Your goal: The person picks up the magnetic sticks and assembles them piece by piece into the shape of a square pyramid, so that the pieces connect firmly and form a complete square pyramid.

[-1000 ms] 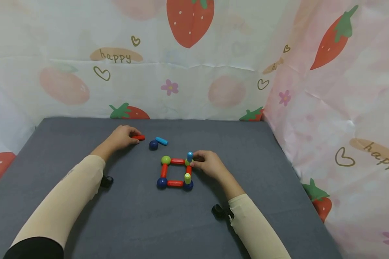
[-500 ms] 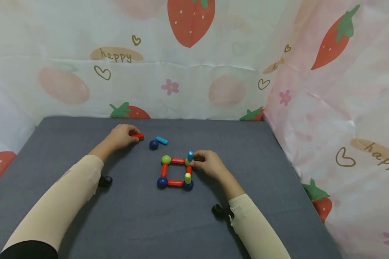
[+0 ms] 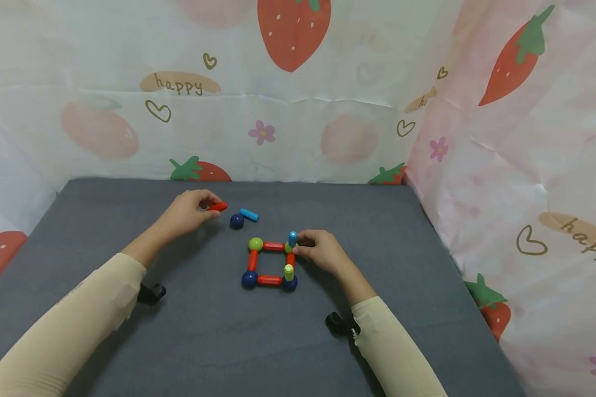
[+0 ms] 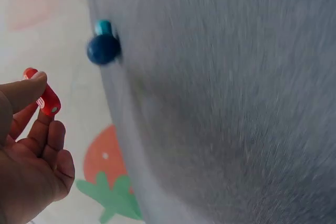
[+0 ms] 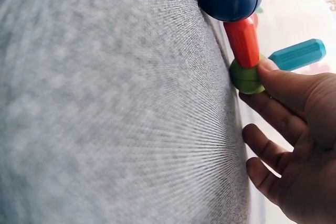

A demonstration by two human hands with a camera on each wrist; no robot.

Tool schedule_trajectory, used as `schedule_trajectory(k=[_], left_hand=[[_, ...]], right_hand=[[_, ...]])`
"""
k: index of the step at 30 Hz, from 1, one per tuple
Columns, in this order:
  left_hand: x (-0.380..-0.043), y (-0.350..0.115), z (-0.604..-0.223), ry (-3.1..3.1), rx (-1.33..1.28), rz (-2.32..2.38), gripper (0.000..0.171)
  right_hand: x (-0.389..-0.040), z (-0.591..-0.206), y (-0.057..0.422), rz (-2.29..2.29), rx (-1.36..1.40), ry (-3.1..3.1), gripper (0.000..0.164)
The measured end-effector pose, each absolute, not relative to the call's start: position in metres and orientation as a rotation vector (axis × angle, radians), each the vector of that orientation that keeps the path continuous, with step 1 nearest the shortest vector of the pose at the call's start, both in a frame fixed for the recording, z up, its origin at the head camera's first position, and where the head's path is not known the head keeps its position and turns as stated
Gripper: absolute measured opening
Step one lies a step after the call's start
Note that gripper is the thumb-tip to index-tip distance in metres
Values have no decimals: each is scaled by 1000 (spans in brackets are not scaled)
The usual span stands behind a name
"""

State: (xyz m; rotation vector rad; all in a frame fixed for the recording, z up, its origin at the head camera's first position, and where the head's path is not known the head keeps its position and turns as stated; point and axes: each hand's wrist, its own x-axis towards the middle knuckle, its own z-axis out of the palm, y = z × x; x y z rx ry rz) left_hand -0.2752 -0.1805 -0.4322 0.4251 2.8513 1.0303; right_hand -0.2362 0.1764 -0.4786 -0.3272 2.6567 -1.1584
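Observation:
My left hand (image 3: 189, 212) pinches a short red rod (image 4: 49, 98) between thumb and fingers, at the far left of the table. A square frame of red rods (image 3: 270, 280) joined by balls lies mid-table, with green balls (image 3: 255, 244) at its far corners and dark blue balls (image 3: 249, 279) at its near ones. Upright on the far right green ball (image 5: 245, 77) stands a blue rod (image 3: 292, 238); a yellow-green rod (image 3: 289, 272) stands on the near right ball. My right hand (image 3: 323, 252) grips that far right green ball with thumb and fingertips.
A loose dark blue ball (image 3: 237, 221) and a blue rod (image 3: 249, 215) lie touching or nearly so, between my left hand and the frame. The grey cloth-covered table (image 3: 218, 342) ends at a strawberry-printed curtain (image 3: 298, 110) behind and at the right.
My left hand has raised the red rod slightly and shifted it to the right, its forearm swinging lower left. The right hand and the frame stay where they were.

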Motion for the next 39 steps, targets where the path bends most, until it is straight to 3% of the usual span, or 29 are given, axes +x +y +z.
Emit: schedule_trajectory(k=[15, 39], left_hand=[[-222, -150, -419, 2760, 500, 1193, 29], [-186, -128, -441, 2597, 589, 1280, 22]], right_hand=[[-239, -479, 180, -1181, -327, 2654, 29], [-238, -480, 177, -1175, -328, 2662, 28]])
